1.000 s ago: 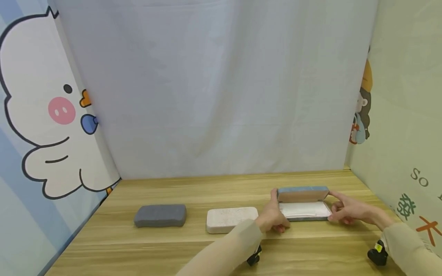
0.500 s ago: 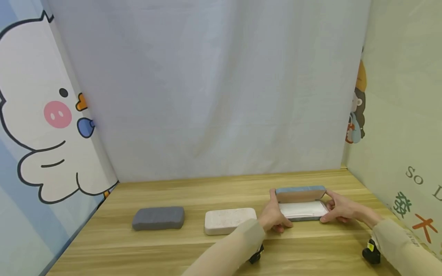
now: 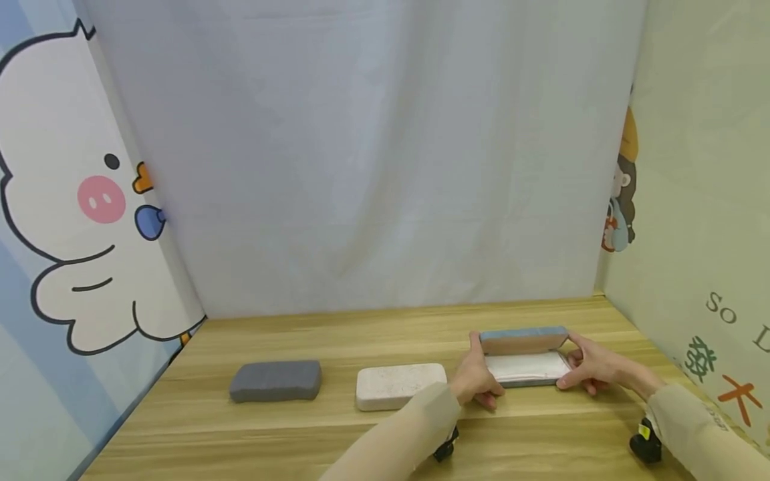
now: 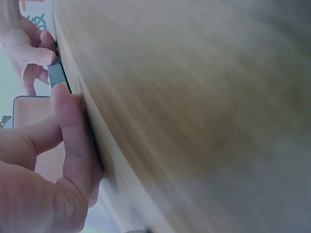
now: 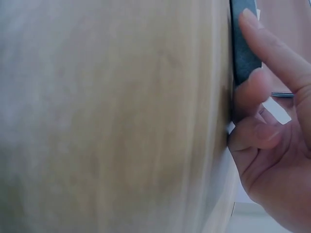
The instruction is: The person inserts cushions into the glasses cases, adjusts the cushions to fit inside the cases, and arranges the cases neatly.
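Note:
A blue glasses case (image 3: 522, 343) stands with its lid raised at the right of the table, tan inside the lid. A folded white cloth (image 3: 526, 367) lies in its base. At the left end, my left hand (image 3: 475, 377) holds the case, one finger up along the lid and the thumb low at the front corner. My right hand (image 3: 595, 366) grips the other end, index finger at the lid's corner and thumb at the base's front corner. In the right wrist view, fingertips (image 5: 252, 22) touch the case's dark blue-green front edge (image 5: 245, 56).
An off-white case (image 3: 397, 384) lies just left of my left forearm, partly covered by the sleeve. Farther left is a grey case (image 3: 275, 381). A white curtain (image 3: 385, 167) hangs behind the wooden table (image 3: 252, 441), with printed panels on both sides.
My right thumb has moved along to the case's front corner. The lid has tipped very slightly lower. The whole view shifted a little early on; the other two cases stay put.

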Available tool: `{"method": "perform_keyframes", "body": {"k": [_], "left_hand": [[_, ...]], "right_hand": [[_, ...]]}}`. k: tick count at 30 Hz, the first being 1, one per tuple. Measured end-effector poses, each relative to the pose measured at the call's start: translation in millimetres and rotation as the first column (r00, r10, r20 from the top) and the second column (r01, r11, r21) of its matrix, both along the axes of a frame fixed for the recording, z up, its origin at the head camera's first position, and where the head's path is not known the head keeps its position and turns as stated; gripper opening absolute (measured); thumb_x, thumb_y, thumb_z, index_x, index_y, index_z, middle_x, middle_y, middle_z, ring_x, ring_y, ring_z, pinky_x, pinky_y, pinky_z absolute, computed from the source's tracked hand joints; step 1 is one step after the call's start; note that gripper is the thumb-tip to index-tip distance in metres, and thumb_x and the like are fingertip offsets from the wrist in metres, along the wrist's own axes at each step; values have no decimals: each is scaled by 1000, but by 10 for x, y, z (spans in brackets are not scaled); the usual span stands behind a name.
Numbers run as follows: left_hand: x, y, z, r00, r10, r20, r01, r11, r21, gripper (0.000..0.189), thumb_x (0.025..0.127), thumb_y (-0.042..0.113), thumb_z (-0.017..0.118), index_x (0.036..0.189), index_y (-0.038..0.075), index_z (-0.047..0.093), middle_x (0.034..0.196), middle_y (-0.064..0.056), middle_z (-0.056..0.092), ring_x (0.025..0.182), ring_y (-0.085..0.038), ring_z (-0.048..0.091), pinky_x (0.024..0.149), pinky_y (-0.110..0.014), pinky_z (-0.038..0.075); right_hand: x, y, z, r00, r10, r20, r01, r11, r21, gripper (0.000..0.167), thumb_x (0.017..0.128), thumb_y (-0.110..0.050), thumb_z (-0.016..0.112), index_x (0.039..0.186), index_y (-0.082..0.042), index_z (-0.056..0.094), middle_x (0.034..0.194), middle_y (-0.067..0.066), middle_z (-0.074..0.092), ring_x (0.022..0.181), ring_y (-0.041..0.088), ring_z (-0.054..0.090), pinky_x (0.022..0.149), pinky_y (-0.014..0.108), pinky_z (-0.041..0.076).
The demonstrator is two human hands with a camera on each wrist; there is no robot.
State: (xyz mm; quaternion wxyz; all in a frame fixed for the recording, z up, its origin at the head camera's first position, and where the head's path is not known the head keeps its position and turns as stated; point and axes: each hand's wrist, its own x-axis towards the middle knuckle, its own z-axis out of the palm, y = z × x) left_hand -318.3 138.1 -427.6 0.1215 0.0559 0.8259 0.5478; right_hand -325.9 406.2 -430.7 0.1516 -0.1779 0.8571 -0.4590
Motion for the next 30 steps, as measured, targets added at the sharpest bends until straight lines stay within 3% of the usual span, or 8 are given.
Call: {"method": "perform_keyframes", "body": {"k": [7,12,18,30], "left_hand": [[14,-10,2,1000,-7,-1,7,1000,-17,112,64,-22,75,150,16,15,109,-41,56,32,-19,52,36,-32,53],[11,-21,9,1000,-22,11,22,1000,-12,114,67,-22,73,153,16,8,90,-33,61,31,-17,50,36,-31,52],[18,-15,-5,1000,-24,9,24,1000,-17,109,67,-23,73,149,16,13,70,-22,57,29,-17,48,34,-30,52],[14,-20,-11,1000,-19,-18,19,1000,-21,95,68,-22,72,139,18,24,62,-17,55,28,-16,45,33,-30,51]], "right_hand": [[5,-4,-2,1000,14,17,-14,1000,-23,111,81,-12,77,147,4,-11,66,1,48,39,6,50,33,16,32],[-3,-13,5,1000,15,11,-14,999,-30,108,82,-11,76,147,3,-9,66,2,48,39,6,50,33,16,32],[19,-11,-3,999,16,35,-15,1000,-27,114,83,-12,75,147,2,-18,68,3,48,40,7,51,34,17,33],[-15,-28,-16,999,49,-4,-50,998,-42,77,84,-11,74,133,-3,15,66,3,47,39,6,51,32,17,33]]}}
